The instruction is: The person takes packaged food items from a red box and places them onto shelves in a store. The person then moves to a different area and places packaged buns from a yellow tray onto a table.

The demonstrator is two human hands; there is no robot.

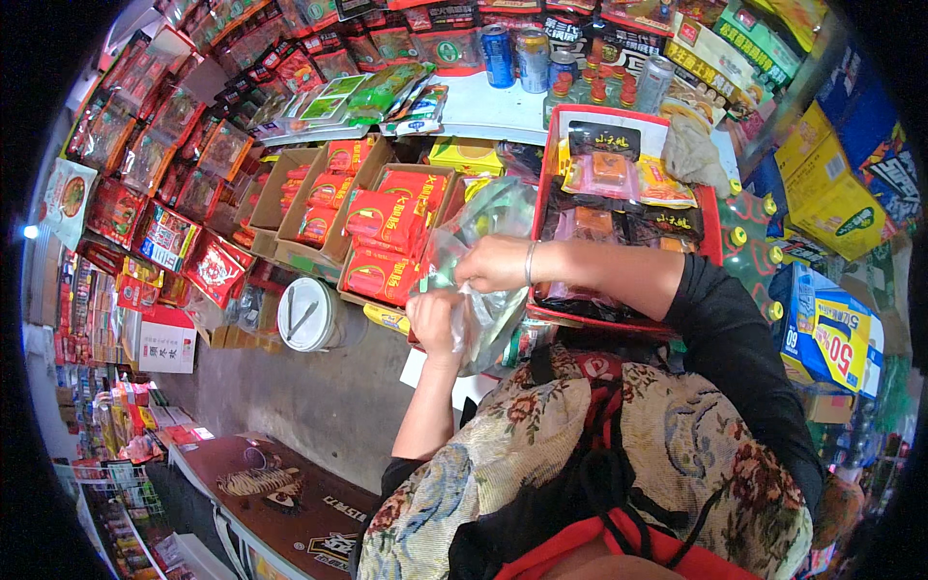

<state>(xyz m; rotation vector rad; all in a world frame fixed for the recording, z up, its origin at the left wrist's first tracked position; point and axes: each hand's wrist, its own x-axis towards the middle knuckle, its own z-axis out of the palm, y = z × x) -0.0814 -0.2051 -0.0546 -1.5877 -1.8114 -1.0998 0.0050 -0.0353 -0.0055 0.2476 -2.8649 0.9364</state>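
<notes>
My left hand (436, 320) is closed around the gathered edge of a clear plastic bag (487, 330). My right hand (493, 262), with a bangle at its wrist, pinches the same bag just above and to the right. The thin film spreads behind and below both hands; what it holds cannot be made out. Left of the hands, red packs of sausages (380, 275) fill a cardboard box. Under my right forearm is a red box (547, 163) holding packaged food and black plastic.
A white lidded bucket (308, 315) stands on the floor at the left. Drink cans (497, 56) and small red-capped bottles (598, 90) stand on the white shelf ahead. Green bottles (757, 254) and a blue and yellow carton (826, 326) are at the right.
</notes>
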